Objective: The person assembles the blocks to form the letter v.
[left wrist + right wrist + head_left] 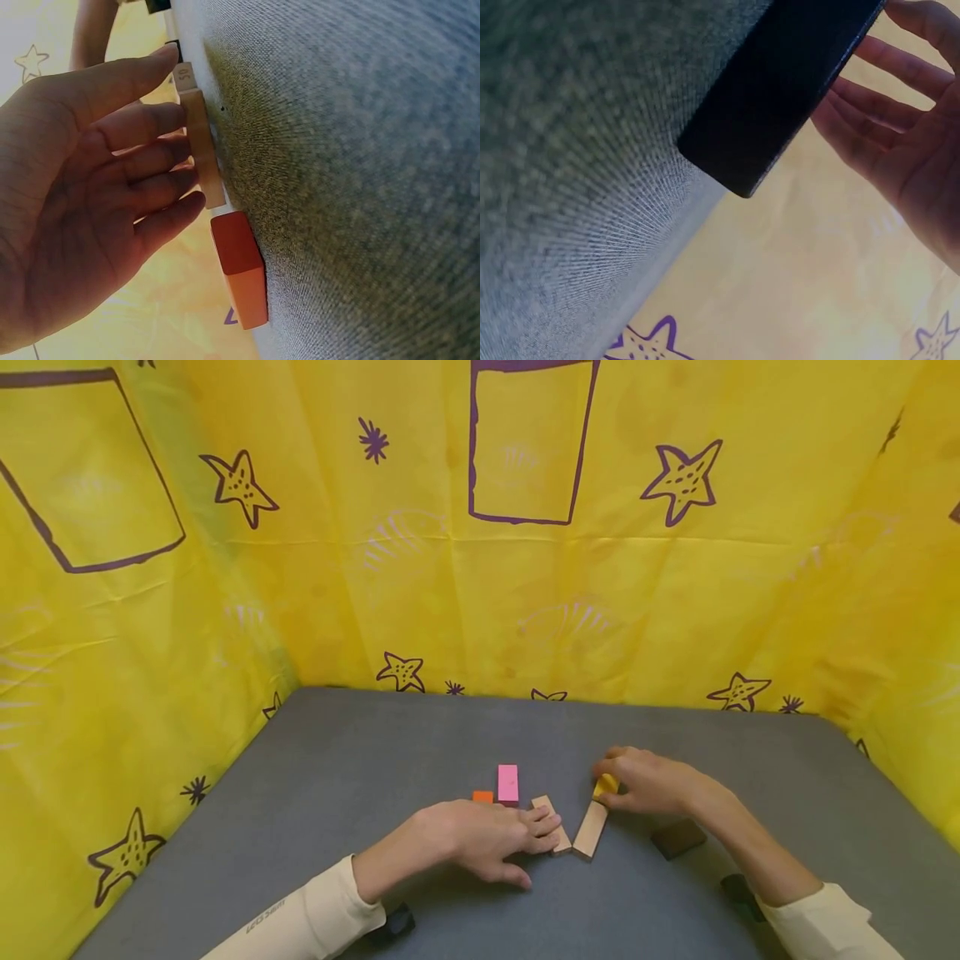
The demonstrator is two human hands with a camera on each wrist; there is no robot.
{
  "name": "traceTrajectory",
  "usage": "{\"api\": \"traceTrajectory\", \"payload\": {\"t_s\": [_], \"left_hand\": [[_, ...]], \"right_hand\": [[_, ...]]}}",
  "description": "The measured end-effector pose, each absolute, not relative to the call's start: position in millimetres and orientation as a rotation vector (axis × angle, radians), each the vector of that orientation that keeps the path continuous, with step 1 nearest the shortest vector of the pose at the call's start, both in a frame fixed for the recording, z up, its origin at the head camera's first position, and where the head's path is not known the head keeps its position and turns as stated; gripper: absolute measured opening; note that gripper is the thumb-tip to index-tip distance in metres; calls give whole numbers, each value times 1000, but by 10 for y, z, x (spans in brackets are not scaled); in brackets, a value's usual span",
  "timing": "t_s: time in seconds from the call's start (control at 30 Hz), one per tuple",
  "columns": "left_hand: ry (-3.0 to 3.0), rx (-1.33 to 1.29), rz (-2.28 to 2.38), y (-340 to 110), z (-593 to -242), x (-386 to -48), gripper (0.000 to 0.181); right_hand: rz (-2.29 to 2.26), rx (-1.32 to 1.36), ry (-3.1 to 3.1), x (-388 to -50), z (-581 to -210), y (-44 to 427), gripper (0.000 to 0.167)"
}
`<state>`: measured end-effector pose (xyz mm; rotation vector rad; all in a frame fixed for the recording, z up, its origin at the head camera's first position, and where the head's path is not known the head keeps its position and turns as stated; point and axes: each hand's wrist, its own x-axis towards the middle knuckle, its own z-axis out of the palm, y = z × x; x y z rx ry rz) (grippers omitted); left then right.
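Two plain wooden blocks meet at their near ends in a V in the head view. My left hand [483,839] lays its outstretched fingertips on the left wooden block [542,803], partly covering it. In the left wrist view, those fingers touch the side of the wooden block [201,150], with the thumb held apart. My right hand [652,781] pinches a yellow block [606,787] at the far end of the right wooden block [590,831]. In the right wrist view, a dark block [772,97] stands in front of the right hand [907,127], and the yellow block does not show.
A pink block [507,782] and an orange block [482,797], partly hidden, lie beyond my left hand. Near my right forearm lie a dark brown block [678,838] and a black object [741,893]. Another black object [395,924] is by the left sleeve. Yellow cloth [480,610] surrounds the grey surface [360,752].
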<state>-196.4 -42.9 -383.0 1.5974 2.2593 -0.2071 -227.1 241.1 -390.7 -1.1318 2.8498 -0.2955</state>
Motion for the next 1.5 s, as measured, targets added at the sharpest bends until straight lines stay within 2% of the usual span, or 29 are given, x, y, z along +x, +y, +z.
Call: {"api": "traceTrajectory", "payload": {"t_s": [0.33,0.57,0.8,1.5], "left_hand": [[2273,1619,-256,-421,-3846,-1948,66],[2279,1610,-251,-422,-3845,-1936,66],[2279,1589,-239,-425,-3842,-1934,66],[2286,1605,-275,-414,-3823,-1927,66]], "right_hand": [[-244,-1076,2821,-2229,-3915,2446,25],[-231,-1168,2808,-2221,-3896,2460,20],[-244,-1148,2777,-2208,-3869,2439,23],[-209,-1180,2781,-2219,-3869,2413,15]]}}
